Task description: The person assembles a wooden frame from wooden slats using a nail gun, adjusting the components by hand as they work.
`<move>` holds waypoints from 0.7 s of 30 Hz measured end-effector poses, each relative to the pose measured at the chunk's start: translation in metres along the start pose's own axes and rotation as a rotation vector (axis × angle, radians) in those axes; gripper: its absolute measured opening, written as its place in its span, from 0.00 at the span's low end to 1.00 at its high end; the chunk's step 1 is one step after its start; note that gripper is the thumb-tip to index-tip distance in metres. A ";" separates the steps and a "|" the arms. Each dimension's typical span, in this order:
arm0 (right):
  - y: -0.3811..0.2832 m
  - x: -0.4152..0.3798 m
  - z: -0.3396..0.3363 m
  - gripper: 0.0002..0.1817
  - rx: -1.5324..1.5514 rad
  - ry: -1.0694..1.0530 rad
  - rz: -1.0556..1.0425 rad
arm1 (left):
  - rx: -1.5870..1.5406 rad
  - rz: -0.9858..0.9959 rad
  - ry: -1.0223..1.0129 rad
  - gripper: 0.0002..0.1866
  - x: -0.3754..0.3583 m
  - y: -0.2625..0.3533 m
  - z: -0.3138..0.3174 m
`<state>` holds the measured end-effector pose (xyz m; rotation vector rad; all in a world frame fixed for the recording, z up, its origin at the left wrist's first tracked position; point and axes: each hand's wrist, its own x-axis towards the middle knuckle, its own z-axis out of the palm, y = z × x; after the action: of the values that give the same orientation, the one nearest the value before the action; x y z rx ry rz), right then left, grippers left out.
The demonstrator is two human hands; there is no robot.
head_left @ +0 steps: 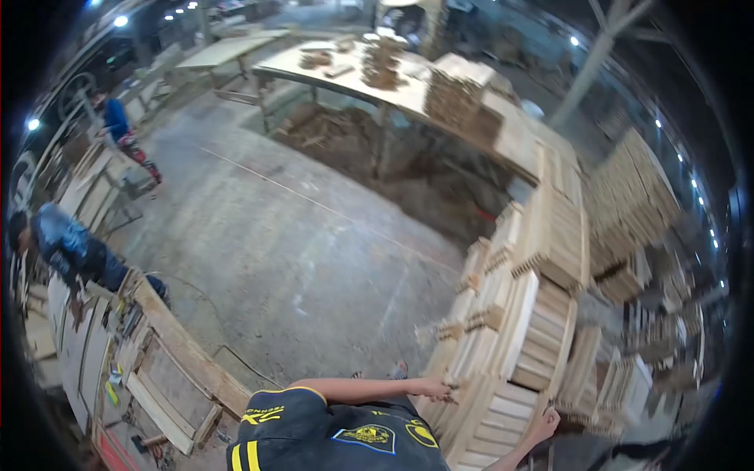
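"Where were our hands?"

"Our left hand (433, 388) was at the near ends of the wooden frames (471, 345). Its fingertips met the wood, but we could not tell if they pinched a piece. Our right hand (543, 425) was beside the other edge of the slatted panels (493, 416), with its fingers bent inward. We could not see if it gripped something."

"And the wood itself?"

"The frames and panels lay piled in front of us, on our right side. More slatted wood (554, 231) rested farther along the same row."

"What did we have on our left?"

"There we had a workbench (188, 339), with a curved wooden frame (169, 392) and a yellow object (113, 385) on it. One co-worker (75, 243) leaned over beyond it."

"And farther away?"

"Across the grey floor (314, 235) there was a long table (345, 67), which carried wooden stacks (452, 98). Another co-worker (118, 122), in a blue top, stood at the far left."
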<state>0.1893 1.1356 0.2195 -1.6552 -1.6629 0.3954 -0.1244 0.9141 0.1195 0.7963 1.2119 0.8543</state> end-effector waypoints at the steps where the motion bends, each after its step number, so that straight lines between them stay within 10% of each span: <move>1: -0.015 0.000 0.029 0.09 0.032 -0.018 -0.021 | 0.044 -0.053 0.094 0.24 -0.030 0.011 -0.027; 5: -0.114 -0.077 0.146 0.06 0.582 -0.515 -0.171 | 0.193 -0.060 0.578 0.17 -0.096 -0.033 -0.121; 11: -0.098 -0.210 0.291 0.12 0.051 -1.626 -0.017 | -0.387 0.226 1.022 0.17 -0.214 -0.026 -0.186; 21: -0.150 -0.211 0.404 0.10 -0.250 -1.300 0.332 | -0.679 0.290 1.270 0.27 -0.353 -0.052 -0.259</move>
<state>-0.2177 1.0303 -0.0114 -1.9910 -2.3346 1.7708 -0.4205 0.5945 0.1866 -0.2539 1.6964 2.0219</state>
